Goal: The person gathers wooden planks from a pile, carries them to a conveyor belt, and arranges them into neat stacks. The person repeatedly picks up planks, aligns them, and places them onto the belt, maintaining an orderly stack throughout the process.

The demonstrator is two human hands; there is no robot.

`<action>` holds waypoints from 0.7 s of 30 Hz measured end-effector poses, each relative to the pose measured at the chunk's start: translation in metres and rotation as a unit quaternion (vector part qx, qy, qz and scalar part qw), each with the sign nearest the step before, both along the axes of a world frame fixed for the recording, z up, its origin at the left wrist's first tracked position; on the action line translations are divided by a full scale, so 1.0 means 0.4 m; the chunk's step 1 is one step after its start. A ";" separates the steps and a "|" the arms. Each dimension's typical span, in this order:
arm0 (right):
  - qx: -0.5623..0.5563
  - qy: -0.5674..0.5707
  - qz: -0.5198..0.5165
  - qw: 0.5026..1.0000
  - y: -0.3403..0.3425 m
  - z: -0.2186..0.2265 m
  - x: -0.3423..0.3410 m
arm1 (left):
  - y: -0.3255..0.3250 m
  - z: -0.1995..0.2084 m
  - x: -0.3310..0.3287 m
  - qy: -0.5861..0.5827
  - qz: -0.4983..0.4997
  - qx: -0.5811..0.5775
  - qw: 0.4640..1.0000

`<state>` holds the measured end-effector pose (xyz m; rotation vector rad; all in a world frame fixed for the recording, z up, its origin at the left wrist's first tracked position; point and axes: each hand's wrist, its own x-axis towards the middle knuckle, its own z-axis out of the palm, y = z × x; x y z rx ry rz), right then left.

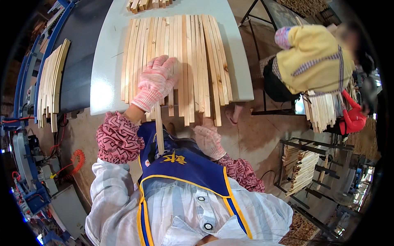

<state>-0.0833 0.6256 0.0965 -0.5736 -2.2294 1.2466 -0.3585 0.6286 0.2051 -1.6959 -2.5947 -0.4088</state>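
Observation:
A row of pale wooden strips [180, 53] lies side by side on a light table, their near ends uneven and jutting past its edge. My left hand [156, 80], in a pink-and-white knit glove, rests flat on top of the strips with its fingers stretched out. Beneath that wrist, one longer strip [159, 133] pokes out toward my blue apron [180, 164]. My right hand [208, 141], gloved alike, is just below the strips' near ends, a little blurred. Its fingers look loosely extended, with nothing visible in them.
The light table [104, 69] has a few more strips [147, 4] at its far edge. To the left, another strip bundle [53, 82] lies on a dark conveyor [82, 49]. A co-worker in yellow [314, 59] stands at right, near a black rack [283, 164] holding wood.

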 end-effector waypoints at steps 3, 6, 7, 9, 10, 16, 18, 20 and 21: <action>-0.168 0.202 -0.030 0.964 -0.009 0.067 -0.048 | 0.030 0.006 0.021 -0.053 -0.030 0.027 0.998; -0.601 0.343 -0.025 0.721 -0.019 0.170 -0.074 | 0.072 0.011 0.050 -0.247 -0.043 0.059 0.966; -0.590 0.341 -0.027 0.731 -0.024 0.185 -0.071 | 0.089 0.001 0.061 -0.311 -0.023 0.100 0.945; -0.557 0.301 -0.007 0.774 -0.020 0.200 -0.061 | 0.118 0.004 0.079 -0.433 0.017 0.183 0.882; -0.534 0.262 0.015 0.804 -0.003 0.208 -0.045 | 0.129 0.014 0.074 -0.498 0.034 0.174 0.849; -0.271 0.107 -0.059 0.955 0.060 0.221 -0.048 | 0.148 0.086 0.075 -0.462 0.104 0.064 0.878; -0.199 0.129 -0.045 0.970 0.063 0.278 -0.077 | 0.135 0.140 0.106 -0.408 0.122 -0.017 0.905; -0.386 0.246 -0.005 0.889 0.060 0.285 -0.090 | 0.146 0.113 0.108 -0.421 0.133 0.053 0.896; -0.421 0.253 0.006 0.871 0.063 0.286 -0.094 | 0.146 0.096 0.106 -0.427 0.139 0.088 0.889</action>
